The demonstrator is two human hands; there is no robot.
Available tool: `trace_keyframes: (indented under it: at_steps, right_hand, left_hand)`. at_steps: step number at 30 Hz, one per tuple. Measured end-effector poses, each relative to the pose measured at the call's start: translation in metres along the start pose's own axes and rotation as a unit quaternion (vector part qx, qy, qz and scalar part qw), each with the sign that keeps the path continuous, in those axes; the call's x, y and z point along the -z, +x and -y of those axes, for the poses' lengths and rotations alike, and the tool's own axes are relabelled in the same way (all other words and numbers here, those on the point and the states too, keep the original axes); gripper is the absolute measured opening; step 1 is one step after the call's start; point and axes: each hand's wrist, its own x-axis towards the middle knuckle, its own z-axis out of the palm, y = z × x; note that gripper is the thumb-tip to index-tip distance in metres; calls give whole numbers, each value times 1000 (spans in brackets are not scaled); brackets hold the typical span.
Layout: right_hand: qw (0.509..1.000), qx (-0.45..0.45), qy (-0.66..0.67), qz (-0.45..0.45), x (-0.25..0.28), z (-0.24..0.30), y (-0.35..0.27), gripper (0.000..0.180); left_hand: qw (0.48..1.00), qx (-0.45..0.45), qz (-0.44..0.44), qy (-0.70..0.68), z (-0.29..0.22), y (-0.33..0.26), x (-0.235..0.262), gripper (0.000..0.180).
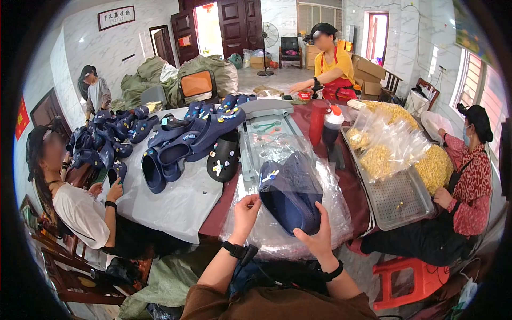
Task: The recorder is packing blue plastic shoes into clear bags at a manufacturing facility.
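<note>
The navy clogs [290, 205] are held at the middle of the tabletop's [214, 218] near edge, heels toward the wearer, with clear film [305, 172] over their toes; glare hides how far it wraps them. The left hand [246, 212] pinches the film's edge between thumb and forefinger; the right hand [319, 234] clasps the heels. Good handling here probably means a light pinch, with the heels steady so the film slides without snagging on the charms. Toward the tabletop's far left corner lie more navy shoes [101, 136]; some charms carry pale lettering. Beyond, a framed wall sign [116, 18] bears dark characters.
</note>
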Motion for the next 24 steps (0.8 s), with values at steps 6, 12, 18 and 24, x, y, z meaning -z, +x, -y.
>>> trace_keyframes:
  at_steps: [6,12,18,24]
  right_hand:
    - [1000,-9,3,1,-2,-3,-1,95]
    - [1000,-15,21,-4,-1,-5,-1,95]
    - [1000,-19,14,11,4,-2,1,96]
    - [996,-40,84,-1,4,-8,2,94]
  left_hand:
    - [999,21,-7,25,-1,3,-2,14]
    - [1000,29,-6,6,1,4,-6,13]
    - [999,5,3,-44,4,2,-8,21]
    - [991,-18,67,-115,1,0,-3,33]
